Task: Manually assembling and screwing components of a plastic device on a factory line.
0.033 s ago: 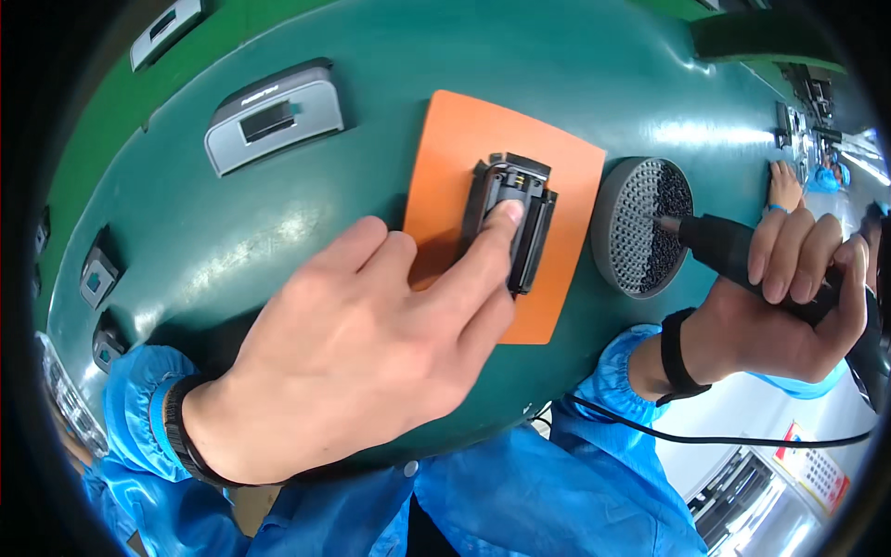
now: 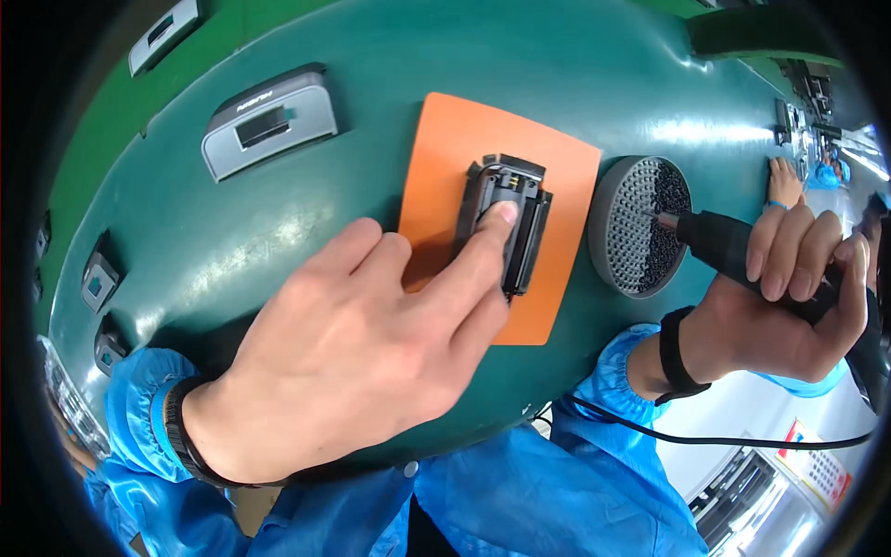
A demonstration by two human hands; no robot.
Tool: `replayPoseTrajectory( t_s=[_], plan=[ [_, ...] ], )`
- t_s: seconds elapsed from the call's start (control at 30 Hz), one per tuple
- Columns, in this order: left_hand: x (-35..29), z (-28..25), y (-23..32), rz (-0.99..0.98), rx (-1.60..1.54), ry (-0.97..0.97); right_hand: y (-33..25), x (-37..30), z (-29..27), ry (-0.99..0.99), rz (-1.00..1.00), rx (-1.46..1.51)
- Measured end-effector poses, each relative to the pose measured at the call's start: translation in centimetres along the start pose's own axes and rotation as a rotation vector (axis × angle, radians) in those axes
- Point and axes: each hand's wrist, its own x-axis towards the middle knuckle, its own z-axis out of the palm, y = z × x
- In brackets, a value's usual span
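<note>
Left fingertip on black device (image 2: 532, 230), right hand (image 2: 747, 327) closed round black power screwdriver (image 2: 715, 243).
Device lies just right of frame centre, on orange mat (image 2: 447, 135); left hand (image 2: 348, 348) spread over its lower left, one finger on top, cannot tell whether the others grip. At right, screwdriver tip points over round grey dish (image 2: 603, 234) of small black pieces. Grey-fronted housing (image 2: 311, 113) stands upper left.
</note>
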Motion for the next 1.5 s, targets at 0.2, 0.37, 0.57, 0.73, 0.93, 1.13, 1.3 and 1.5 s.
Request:
replayPoseTrajectory(
  t_s=[0.2,0.37,0.57,0.73,0.93,1.13,1.3,1.5],
  plan=[
    [0.9,-1.5,0.2,-0.019,-0.081,-0.079,0.0,1.0,0.0,-0.008,0.045,0.048],
    [1.1,-1.3,-0.1,-0.002,-0.076,-0.062,0.1,1.0,0.2,-0.041,0.067,0.041],
    [1.1,-1.0,-0.3,-0.012,-0.112,-0.044,0.2,0.8,0.4,-0.056,0.084,0.029],
    [1.0,-1.1,-0.3,-0.012,-0.111,-0.049,0.1,0.8,0.3,-0.083,0.076,0.053],
    [0.7,-1.7,-0.4,-0.056,-0.195,-0.061,0.5,1.1,1.2,-0.073,0.091,0.029],
    [0.2,-1.4,-0.8,-0.031,-0.208,-0.089,-0.5,0.5,1.8,0.058,0.113,0.131],
    [-0.2,-0.8,-1.1,-0.001,-0.195,-0.057,-3.8,-0.4,0.9,-0.091,0.099,0.111],
    [-0.3,-0.5,-0.9,-0.008,-0.209,-0.023,-4.4,-3.0,0.1,-0.202,0.26,0.286]
  ],
)
